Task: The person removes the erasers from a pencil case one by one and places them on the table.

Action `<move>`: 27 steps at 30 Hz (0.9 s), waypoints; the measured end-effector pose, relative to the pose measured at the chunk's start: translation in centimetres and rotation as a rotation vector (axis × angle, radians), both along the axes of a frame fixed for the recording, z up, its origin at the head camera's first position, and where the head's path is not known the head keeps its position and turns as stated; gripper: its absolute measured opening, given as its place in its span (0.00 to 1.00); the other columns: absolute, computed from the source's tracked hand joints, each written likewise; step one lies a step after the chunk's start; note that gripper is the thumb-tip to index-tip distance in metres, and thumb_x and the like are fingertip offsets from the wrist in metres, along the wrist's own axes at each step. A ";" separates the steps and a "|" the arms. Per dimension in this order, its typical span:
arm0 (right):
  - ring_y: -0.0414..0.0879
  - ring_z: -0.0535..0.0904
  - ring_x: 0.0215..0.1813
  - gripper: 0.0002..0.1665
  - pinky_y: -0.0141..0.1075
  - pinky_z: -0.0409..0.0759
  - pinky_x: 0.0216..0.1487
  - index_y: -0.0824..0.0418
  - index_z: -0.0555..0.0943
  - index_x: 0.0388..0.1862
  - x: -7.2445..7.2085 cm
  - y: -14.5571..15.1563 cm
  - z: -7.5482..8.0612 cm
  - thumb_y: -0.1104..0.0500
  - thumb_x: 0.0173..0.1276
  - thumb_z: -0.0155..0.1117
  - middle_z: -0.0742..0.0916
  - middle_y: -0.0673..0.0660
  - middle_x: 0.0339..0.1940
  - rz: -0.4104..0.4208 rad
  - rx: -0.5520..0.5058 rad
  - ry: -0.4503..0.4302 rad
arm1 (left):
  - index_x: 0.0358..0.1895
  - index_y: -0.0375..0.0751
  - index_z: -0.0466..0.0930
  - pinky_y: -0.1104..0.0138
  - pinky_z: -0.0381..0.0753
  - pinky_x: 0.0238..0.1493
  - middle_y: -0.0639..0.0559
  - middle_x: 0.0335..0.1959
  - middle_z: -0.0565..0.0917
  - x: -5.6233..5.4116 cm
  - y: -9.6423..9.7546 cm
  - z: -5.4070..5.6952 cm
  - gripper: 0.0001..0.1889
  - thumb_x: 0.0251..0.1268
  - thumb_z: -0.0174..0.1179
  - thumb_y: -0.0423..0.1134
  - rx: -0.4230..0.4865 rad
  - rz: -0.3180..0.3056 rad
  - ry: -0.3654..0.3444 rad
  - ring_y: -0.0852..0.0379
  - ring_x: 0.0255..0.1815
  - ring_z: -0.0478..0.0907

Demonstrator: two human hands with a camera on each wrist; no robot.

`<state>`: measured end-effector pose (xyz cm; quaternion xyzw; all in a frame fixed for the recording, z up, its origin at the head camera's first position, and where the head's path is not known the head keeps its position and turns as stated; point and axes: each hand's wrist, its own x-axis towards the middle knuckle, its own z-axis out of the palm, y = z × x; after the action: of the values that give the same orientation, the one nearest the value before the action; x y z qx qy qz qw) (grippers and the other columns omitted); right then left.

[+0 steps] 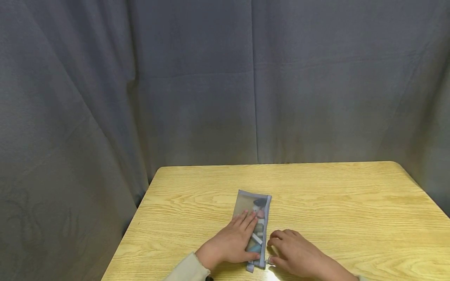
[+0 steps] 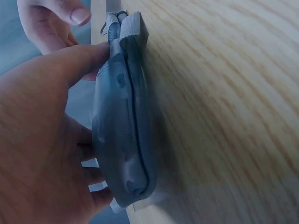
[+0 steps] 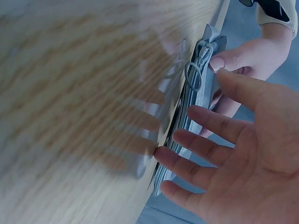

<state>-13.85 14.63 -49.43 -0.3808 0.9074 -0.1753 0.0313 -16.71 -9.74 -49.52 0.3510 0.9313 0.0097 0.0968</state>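
Observation:
A flat see-through zipper pouch [image 1: 265, 230] with grey-blue edging lies on the table, several small items showing through it, among them a white stick and a pink piece. My left hand [image 1: 233, 240] rests on it with fingers spread across its face, the thumb near the zipper's near end. In the left wrist view the pouch [image 2: 126, 121] lies edge-on beside the palm. My right hand [image 1: 293, 249] is just right of the zipper edge, fingers loosely bent and holding nothing. A metal ring [image 3: 193, 76] hangs at the zipper's end, close to the right thumb.
The wood-grain table [image 1: 334, 195] extends around the pouch, farthest to the right. Grey curtains [image 1: 197, 97] hang behind the table and along its left side. A fabric tab [image 1: 250, 267] sticks out at the pouch's near end.

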 end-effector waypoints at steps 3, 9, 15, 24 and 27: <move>0.56 0.80 0.57 0.21 0.58 0.77 0.60 0.56 0.84 0.51 0.1 -0.2 0.0 0.42 0.71 0.65 0.84 0.53 0.56 0.009 0.013 0.012 | 0.82 0.39 0.44 0.52 0.52 0.79 0.45 0.84 0.42 -0.1 0.0 0.1 0.53 0.67 0.49 0.73 -0.004 0.001 -0.007 0.45 0.84 0.40; 0.54 0.79 0.57 0.16 0.56 0.77 0.59 0.52 0.85 0.47 0.2 -0.7 -0.1 0.45 0.67 0.70 0.83 0.51 0.56 0.021 0.041 0.008 | 0.83 0.41 0.43 0.50 0.54 0.78 0.46 0.84 0.42 -0.2 0.1 0.1 0.53 0.67 0.49 0.73 -0.008 0.002 -0.019 0.45 0.84 0.40; 0.52 0.80 0.54 0.14 0.55 0.79 0.57 0.49 0.86 0.44 0.3 -0.9 -0.1 0.46 0.63 0.74 0.84 0.50 0.53 0.035 0.046 0.053 | 0.82 0.41 0.45 0.51 0.56 0.78 0.46 0.84 0.44 -0.3 0.2 0.4 0.53 0.66 0.51 0.74 -0.017 0.007 -0.014 0.45 0.84 0.43; 0.47 0.78 0.48 0.16 0.52 0.80 0.52 0.46 0.87 0.41 0.4 -1.2 -0.3 0.44 0.57 0.77 0.83 0.45 0.45 0.021 0.060 0.075 | 0.82 0.41 0.47 0.53 0.57 0.78 0.47 0.84 0.45 -0.4 0.5 0.6 0.54 0.65 0.51 0.74 -0.038 0.006 -0.014 0.45 0.84 0.44; 0.43 0.76 0.45 0.15 0.51 0.80 0.50 0.47 0.87 0.40 0.4 -1.3 -0.4 0.45 0.55 0.78 0.82 0.44 0.43 0.007 0.052 0.054 | 0.82 0.41 0.47 0.53 0.57 0.78 0.47 0.84 0.45 -0.3 0.5 0.6 0.54 0.65 0.51 0.75 -0.042 0.009 -0.018 0.45 0.84 0.44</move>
<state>-13.43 13.29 -49.81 -0.3876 0.9108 -0.1414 0.0175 -17.05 -9.20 -48.91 0.3447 0.9320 -0.0063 0.1123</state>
